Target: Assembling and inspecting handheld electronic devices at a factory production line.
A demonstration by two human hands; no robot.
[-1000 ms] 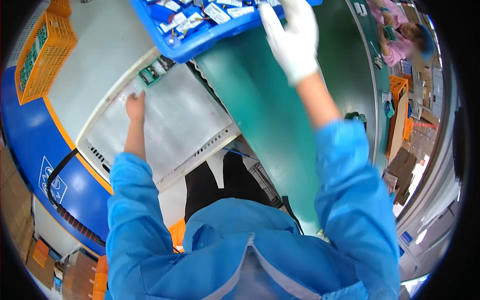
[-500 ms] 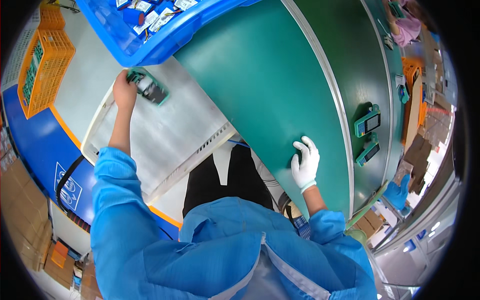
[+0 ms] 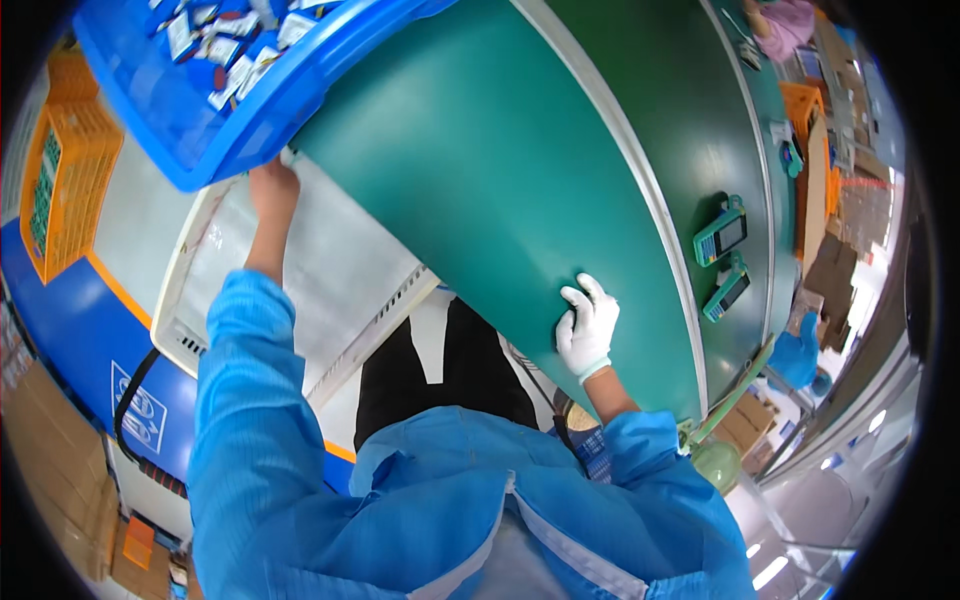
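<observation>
My bare left hand [image 3: 273, 184] reaches in beneath the near corner of the blue bin [image 3: 235, 150]. Its fingers are hidden behind the bin's rim, so what they hold cannot be seen. Below that hand lies a white, shallow tray [image 3: 335, 255] with slotted sides. The bin holds several wrapped battery packs [image 3: 240, 75] in blue and white with thin wires. My right hand [image 3: 588, 328], in a white glove, rests on the green worktop [image 3: 470, 150] with its fingers apart and slightly bent, holding nothing.
Two green handheld terminals with keypads, one a keypad terminal [image 3: 722, 237], lie on the darker green strip [image 3: 660, 110] beyond a metal rail [image 3: 640, 150]. Orange crates [image 3: 85, 170] stand at the far left. Another person's pink sleeve [image 3: 783, 28] shows at the far right.
My left hand has moved from above the tray to under the bin's corner, and the green handheld terminal it held is out of sight. The view has shifted; the right hand stays on the worktop.
</observation>
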